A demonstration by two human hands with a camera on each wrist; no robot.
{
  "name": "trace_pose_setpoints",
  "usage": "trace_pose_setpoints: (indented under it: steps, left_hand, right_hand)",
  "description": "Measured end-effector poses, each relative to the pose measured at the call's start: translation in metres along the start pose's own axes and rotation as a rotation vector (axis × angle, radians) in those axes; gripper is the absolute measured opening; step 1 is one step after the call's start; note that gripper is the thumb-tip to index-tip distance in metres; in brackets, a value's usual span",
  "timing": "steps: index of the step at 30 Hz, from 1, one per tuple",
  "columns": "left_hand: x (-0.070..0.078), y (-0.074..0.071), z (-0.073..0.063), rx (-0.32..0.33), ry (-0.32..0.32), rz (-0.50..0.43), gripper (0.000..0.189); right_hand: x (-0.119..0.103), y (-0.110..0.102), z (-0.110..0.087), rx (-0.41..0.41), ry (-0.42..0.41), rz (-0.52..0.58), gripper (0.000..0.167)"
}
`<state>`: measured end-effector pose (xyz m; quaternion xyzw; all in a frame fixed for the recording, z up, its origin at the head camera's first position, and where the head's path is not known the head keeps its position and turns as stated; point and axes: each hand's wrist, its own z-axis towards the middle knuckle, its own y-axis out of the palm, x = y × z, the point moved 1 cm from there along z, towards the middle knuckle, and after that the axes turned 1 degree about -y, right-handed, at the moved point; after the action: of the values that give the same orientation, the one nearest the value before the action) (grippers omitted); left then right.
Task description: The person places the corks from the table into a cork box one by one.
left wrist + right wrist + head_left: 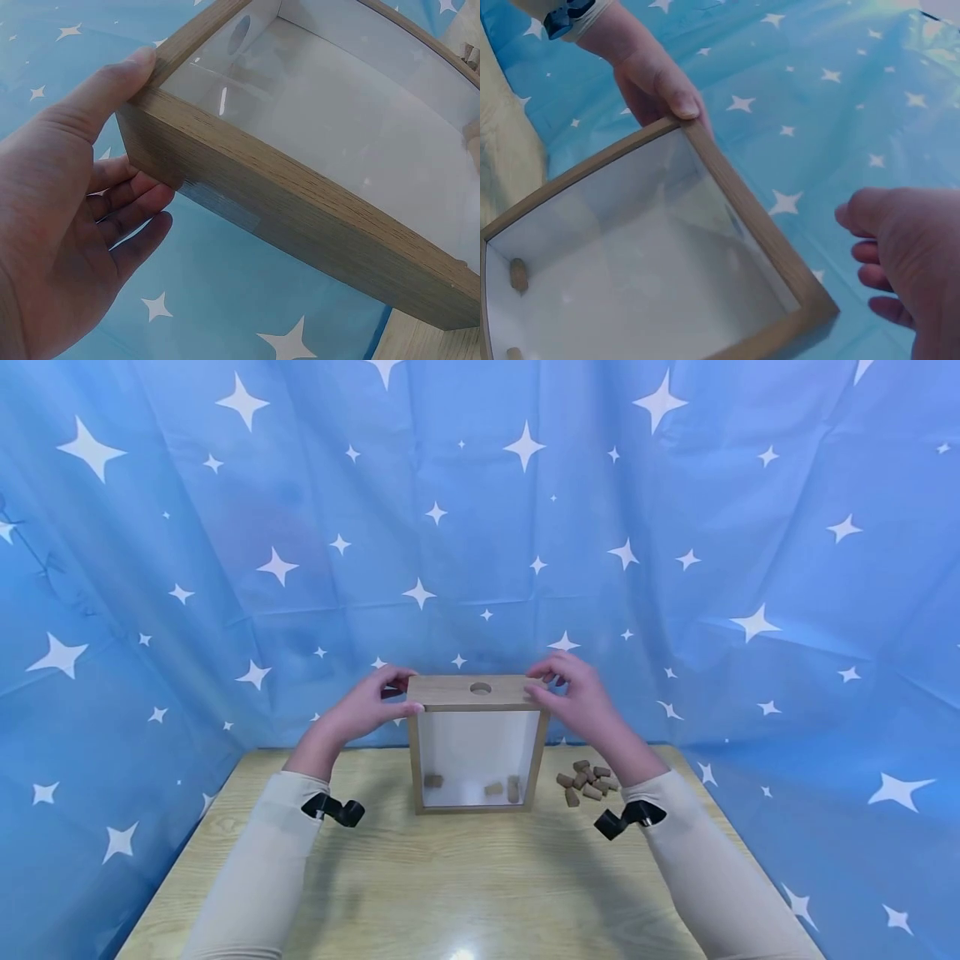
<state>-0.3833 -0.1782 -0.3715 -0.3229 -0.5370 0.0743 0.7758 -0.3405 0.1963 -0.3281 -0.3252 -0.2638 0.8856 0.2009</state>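
Observation:
A shallow wooden box (pixel 480 806) with a clear front, a white inside and a round hole (pixel 481 689) in its top stands upright on the table. Several corks lie at its bottom, one of them a cork (pixel 432 782) near the left side. My left hand (pixel 369 702) grips the upper left corner; in the left wrist view its thumb lies on the front frame and its fingers reach behind the side wall. By the upper right corner is my right hand (pixel 573 692), fingers loosely bent and holding nothing. The right wrist view shows that hand (pixel 922 255) apart from the frame.
A loose pile of corks (pixel 592 792) lies on the light wooden table (pixel 450 885), right of the box and near the right forearm. Blue cloth (pixel 480 543) with white stars hangs behind the table and along both sides. Black camera mounts (pixel 333 811) sit on both wrists.

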Motion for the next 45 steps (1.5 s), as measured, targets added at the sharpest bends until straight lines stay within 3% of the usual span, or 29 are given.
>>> trace_pose_setpoints:
  steps: [6,16,26,33,39,45]
  left_hand:
    - [0.000,-0.001,0.000,0.002,-0.002,-0.005,0.078]
    - [-0.002,0.000,0.000,0.000,-0.005,-0.011,0.079]
    - [-0.001,-0.001,-0.002,-0.006,-0.012,-0.002,0.079]
    - [0.002,-0.002,0.000,-0.001,-0.013,-0.008,0.080]
    - [0.002,-0.001,0.000,0.000,-0.008,-0.015,0.076]
    - [0.002,-0.001,-0.001,-0.001,-0.003,-0.015,0.077]
  right_hand:
    - [0.011,-0.015,-0.019,0.070,-0.005,-0.012,0.015]
    - [0.044,-0.024,-0.067,0.061,0.145,-0.054,0.011]
    - [0.087,0.002,-0.128,-0.015,0.288,-0.084,0.021]
    - [0.111,0.022,-0.154,-0.027,0.365,-0.033,0.024]
    - [0.127,0.049,-0.179,-0.021,0.491,-0.023,0.038]
    - [0.143,0.069,-0.197,0.021,0.501,-0.031,0.026]
